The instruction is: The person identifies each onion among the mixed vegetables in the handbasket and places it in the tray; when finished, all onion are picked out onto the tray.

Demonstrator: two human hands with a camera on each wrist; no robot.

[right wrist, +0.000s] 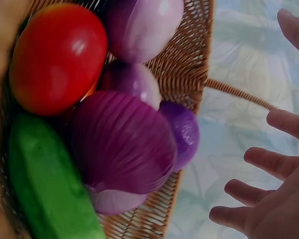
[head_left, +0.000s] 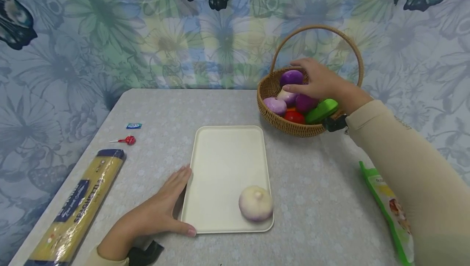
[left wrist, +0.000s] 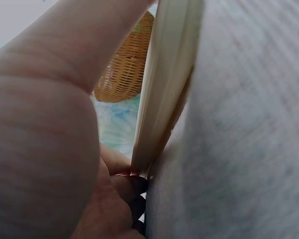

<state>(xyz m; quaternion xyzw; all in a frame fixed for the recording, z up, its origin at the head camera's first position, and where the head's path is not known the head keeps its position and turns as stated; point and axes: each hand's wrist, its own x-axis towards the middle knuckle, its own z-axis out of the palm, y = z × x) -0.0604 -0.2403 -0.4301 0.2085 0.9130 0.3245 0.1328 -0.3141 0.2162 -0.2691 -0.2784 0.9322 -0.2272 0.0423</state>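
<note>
My right hand (head_left: 317, 80) hovers over a wicker basket (head_left: 282, 126), fingers spread and holding nothing. Inside the basket are a red tomato (right wrist: 57, 59), a dark purple onion (right wrist: 122, 142), a green vegetable (right wrist: 50, 179) that looks like a cucumber or pepper, a shiny violet round vegetable (head_left: 291, 77) and paler purple-white bulbs (head_left: 275, 105). On the left, my left hand (head_left: 158, 213) touches the edge of a cream tray (head_left: 224, 164), its thumb near the front corner. A whitish-purple garlic bulb (head_left: 256, 203) sits at the tray's front right.
A yellow spaghetti pack (head_left: 78, 209) lies along the table's left side. Beyond it are a red lollipop (head_left: 129, 140) and a small blue wrapped sweet (head_left: 134, 126). A green-and-white packet (head_left: 391, 213) lies at the right, partly under my sleeve. The basket's tall handle (head_left: 319, 27) arches upward.
</note>
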